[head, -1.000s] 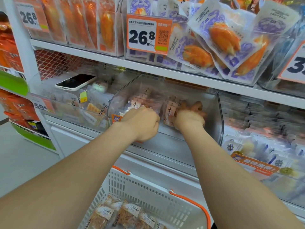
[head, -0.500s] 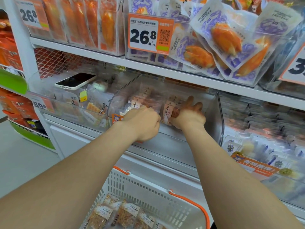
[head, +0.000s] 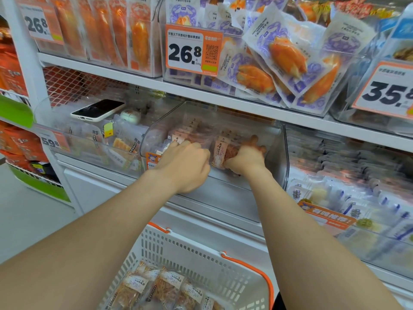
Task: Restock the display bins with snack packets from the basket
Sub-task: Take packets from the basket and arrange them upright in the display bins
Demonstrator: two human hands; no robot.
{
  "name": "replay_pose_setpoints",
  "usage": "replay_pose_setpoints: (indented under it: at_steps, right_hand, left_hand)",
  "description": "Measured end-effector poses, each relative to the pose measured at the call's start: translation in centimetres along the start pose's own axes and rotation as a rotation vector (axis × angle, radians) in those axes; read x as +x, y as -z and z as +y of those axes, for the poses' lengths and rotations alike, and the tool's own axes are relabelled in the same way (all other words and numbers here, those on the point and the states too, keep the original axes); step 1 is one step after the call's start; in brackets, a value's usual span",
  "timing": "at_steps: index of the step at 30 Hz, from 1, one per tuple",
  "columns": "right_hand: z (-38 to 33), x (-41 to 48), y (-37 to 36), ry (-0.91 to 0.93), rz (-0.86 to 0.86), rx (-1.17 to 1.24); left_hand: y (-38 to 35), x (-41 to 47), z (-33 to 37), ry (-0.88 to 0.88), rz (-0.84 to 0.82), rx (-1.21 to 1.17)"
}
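Shop shelving filled view, clear bins in rows. Phone lay on left bin. Centre display bin held upright snack packets. Left hand reached in, curled over packets; grip hidden. Right hand pinched one packet by side, fingers spread behind. Near, white basket held more packets. Packets looked light, soft, crinkly, slippery film; contents likely brittle. Best held by sealed edges, gently.
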State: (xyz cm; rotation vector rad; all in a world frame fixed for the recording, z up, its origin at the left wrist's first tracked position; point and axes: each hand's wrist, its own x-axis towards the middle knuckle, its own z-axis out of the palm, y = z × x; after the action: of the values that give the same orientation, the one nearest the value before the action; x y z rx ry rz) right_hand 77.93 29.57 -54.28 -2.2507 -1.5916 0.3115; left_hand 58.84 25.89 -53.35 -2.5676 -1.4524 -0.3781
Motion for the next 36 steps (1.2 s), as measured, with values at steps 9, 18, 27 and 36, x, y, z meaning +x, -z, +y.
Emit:
replay_pose_setpoints:
  at_steps: [9, 18, 27, 36]
  right_hand:
    - [1.0, -3.1, 1.5, -0.137, -0.074, 0.108]
    - [-1.1, -13.3, 0.8, 0.577, 0.276, 0.034]
    - [7.8, -20.7, -9.6, 0.458, -0.263, -0.261]
    - [18.8, -26.1, -19.3, 0.127, -0.720, -0.260]
  left_hand:
    - [0.9, -2.6, 0.6, -0.001, 0.117, -0.091]
    - [1.8, -7.0, 2.8, 0.095, -0.109, 0.014]
    - [-3.9, -14.2, 3.3, -0.023, -0.696, -0.033]
    - [-9.5, -18.5, 6.4, -0.163, -0.871, -0.077]
